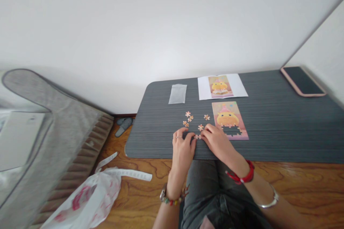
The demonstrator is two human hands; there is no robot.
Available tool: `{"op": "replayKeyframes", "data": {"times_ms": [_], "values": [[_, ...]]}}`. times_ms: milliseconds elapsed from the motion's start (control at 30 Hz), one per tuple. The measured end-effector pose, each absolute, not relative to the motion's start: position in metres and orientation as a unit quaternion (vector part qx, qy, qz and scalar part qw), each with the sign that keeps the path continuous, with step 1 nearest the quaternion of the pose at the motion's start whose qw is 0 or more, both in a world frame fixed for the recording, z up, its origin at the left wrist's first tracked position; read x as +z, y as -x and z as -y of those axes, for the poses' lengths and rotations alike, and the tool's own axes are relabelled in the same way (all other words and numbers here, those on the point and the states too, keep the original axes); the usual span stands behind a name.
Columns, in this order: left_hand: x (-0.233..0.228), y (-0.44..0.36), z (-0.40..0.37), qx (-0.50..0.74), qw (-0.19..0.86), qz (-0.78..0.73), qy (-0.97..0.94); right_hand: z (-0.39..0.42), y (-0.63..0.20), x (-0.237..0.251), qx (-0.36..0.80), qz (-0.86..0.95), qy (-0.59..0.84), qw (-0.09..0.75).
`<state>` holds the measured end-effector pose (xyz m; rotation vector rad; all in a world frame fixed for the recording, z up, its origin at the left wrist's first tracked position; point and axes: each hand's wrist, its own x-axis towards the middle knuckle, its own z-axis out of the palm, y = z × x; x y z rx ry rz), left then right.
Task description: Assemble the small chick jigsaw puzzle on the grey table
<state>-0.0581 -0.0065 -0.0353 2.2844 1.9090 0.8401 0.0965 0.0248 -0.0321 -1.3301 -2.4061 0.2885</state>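
Small joined puzzle pieces point(197, 136) lie between my two hands near the table's front edge. My left hand point(183, 146) pinches their left end with thumb and fingers. At the right end, the bent fingers of my right hand point(217, 141) close on them. Just above sits a loose puzzle piece point(200, 127), with another piece point(206, 117) farther back. Several more loose pieces point(190, 118) are grouped beyond my left hand. The partly filled jigsaw puzzle point(228, 118), showing a yellow animal in a pink hat, lies right of my right hand with a gap in its lower part.
A printed picture sheet point(237, 85) and a clear plastic bag point(177, 94) lie at the back of the dark table point(271, 125). A phone point(305, 81) rests at the far right. Left of the table are a white carrier bag point(92, 200), grey slippers point(124, 126) and a bed point(64, 139).
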Motion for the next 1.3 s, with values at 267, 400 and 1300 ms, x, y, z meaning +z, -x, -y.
{"op": "replayKeyframes", "data": {"times_ms": [267,400,1300], "values": [[-0.036,0.059,0.003,0.274,0.034,-0.614,-0.74,-0.025,-0.095,-0.035,0.074,0.865,0.47,0.158],[-0.037,0.059,0.0,0.27,0.024,-0.612,-0.743,-0.024,-0.093,-0.034,0.069,0.861,0.478,0.16],[-0.024,0.046,-0.021,0.23,0.034,-0.614,-0.755,-0.046,-0.099,-0.028,0.07,0.838,0.522,0.145]]}}
